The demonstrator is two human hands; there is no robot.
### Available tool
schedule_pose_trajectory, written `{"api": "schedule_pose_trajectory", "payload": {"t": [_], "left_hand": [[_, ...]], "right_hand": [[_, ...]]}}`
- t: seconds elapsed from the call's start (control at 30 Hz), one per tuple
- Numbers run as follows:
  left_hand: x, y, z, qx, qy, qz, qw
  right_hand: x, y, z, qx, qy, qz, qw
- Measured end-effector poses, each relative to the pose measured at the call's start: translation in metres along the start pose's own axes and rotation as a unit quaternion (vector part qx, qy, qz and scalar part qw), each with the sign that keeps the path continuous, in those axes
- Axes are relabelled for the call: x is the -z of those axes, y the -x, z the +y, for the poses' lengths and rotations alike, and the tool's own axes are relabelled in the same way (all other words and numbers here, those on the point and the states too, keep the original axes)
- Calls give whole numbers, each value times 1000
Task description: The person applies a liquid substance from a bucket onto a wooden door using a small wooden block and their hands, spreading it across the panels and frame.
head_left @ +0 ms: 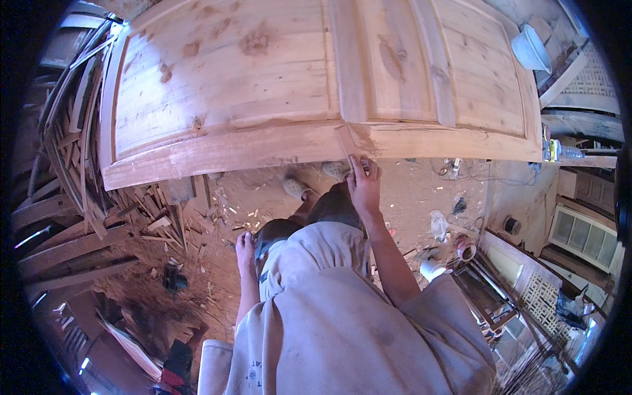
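Note:
A large wooden panel door (pixel 230 72) lies in front of me, pale and bare, with raised panels and brownish dusty patches. My right hand (pixel 364 184) is closed on the near end of a flat, narrow sanding block (pixel 346 141), which rests on the door's near rail where a cross member meets it. Brown dust (pixel 364 139) lies right beside the block. Away from the door, my left hand (pixel 245 249) hangs low by my left thigh, its fingers loosely curled, with nothing visible in it.
Scrap boards and strips (pixel 82 125) are heaped along the left. Wood chips and sawdust litter the floor (pixel 243 197). A pale blue basin (pixel 530 49) sits at the door's far right corner. Clear bottles (pixel 566 152) stand off its right end. A cable and a louvred frame (pixel 582 237) are farther right.

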State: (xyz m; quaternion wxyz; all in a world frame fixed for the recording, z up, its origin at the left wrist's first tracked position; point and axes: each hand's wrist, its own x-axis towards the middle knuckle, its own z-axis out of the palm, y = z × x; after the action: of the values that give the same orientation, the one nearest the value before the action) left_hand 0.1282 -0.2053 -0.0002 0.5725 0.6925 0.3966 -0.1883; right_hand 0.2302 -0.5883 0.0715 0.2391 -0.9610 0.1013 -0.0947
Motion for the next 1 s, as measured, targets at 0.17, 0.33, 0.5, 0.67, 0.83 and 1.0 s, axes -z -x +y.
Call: {"api": "schedule_pose_trajectory", "payload": {"t": [0.17,0.33,0.5,0.67,0.83,1.0], "left_hand": [[1,-3,-7,-3,-14,6,1000],[3,4,0,17,-19,0,1000],[-1,6,14,2,-70,1,998],[-6,9,18,-11,-34,-7,999],[-1,4,4,-4,-9,2,1000],[-4,4,2,-8,-23,-12,1000]], "right_hand": [[7,6,26,-31,12,30,999],[16,6,53,-24,22,13,999],[21,5,38,-49,-65,40,996],[3,8,5,8,-39,14,999],[6,15,20,-20,-15,14,1000],[22,13,54,-35,16,46,998]]}}
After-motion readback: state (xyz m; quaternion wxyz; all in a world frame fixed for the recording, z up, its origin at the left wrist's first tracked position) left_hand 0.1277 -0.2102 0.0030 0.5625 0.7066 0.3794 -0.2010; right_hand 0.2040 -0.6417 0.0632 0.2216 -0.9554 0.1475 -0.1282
